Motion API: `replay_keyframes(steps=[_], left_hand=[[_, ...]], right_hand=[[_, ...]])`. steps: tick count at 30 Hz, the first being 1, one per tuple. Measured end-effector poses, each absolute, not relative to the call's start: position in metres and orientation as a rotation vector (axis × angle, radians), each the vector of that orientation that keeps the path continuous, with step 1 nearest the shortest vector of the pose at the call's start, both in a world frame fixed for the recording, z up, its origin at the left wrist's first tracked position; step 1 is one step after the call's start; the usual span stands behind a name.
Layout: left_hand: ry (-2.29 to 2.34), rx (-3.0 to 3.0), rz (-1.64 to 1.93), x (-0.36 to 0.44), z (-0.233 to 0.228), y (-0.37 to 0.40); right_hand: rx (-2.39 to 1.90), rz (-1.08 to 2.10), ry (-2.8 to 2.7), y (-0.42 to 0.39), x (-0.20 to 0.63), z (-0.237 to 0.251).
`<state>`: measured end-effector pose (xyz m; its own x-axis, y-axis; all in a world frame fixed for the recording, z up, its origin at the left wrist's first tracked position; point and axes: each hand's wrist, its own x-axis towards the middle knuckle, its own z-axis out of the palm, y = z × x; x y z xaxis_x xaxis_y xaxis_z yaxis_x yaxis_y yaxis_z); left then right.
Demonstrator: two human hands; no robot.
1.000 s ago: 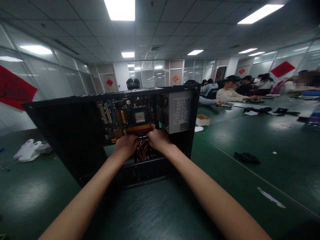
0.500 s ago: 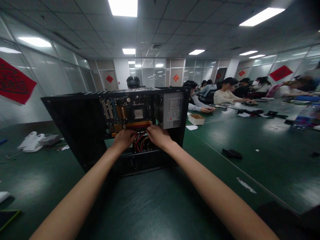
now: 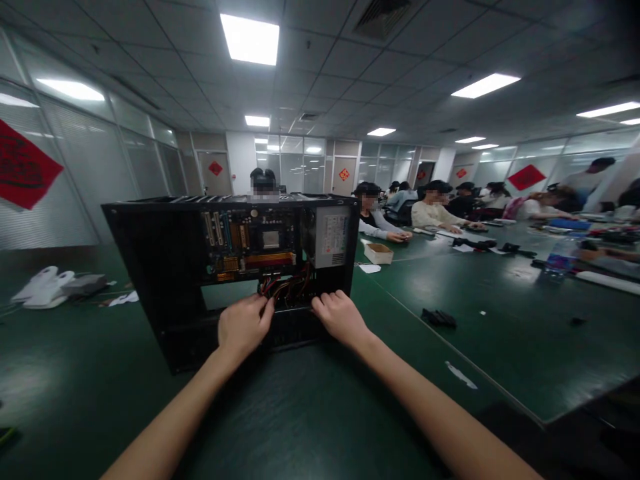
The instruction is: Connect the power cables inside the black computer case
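1. While both forearms are reaching forward across the green table, an open black computer case is standing on that table straight ahead of the person, its open side facing the camera.
2. Inside the case, a motherboard is sitting upright against the back panel, a grey power supply is sitting just to its right, and a bundle of red and black cables is hanging beneath them.
3. The left hand is resting at the lower edge of the opening, its fingers curled and its fingertips touching the cable bundle; whether it is gripping a cable cannot be told.
4. The right hand is lying on the lower right rim of the case, fingers bent and holding nothing visible; the two hands are staying apart, the cables between them.
5. A small cardboard box is sitting on the table to the right of the case, and a black object is lying nearer the camera.
6. White items are lying at far left.
7. Other people are sitting along the table at right.
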<state>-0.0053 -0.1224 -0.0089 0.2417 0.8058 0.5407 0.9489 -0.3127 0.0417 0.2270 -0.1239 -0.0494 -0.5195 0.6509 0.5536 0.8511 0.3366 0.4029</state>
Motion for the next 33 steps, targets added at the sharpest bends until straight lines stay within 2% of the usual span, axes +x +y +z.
replay_keyframes(steps=[7, 17, 22, 29, 33], left_hand=[[-1.982, -2.018, -0.862, 0.008, -0.012, -0.123], [-2.249, -1.924, -1.004, -0.002, -0.005, -0.111], [-2.24, -1.983, -1.032, -0.019, -0.004, -0.094], [-2.048, -2.278, -1.086, -0.042, 0.002, -0.055], [-1.894, -2.503, -1.213, -0.052, 0.011, -0.045]], right_hand=[[-1.462, -0.891, -2.259, -0.139, 0.217, -0.045], [-1.563, -0.949, -2.213, -0.171, 0.2, -0.046], [-1.625, -0.966, -2.227, -0.199, 0.179, -0.045], [-1.686, -0.737, -2.311, -0.221, 0.109, -0.04], [-1.591, -0.901, -2.513, -0.215, 0.057, -0.042]])
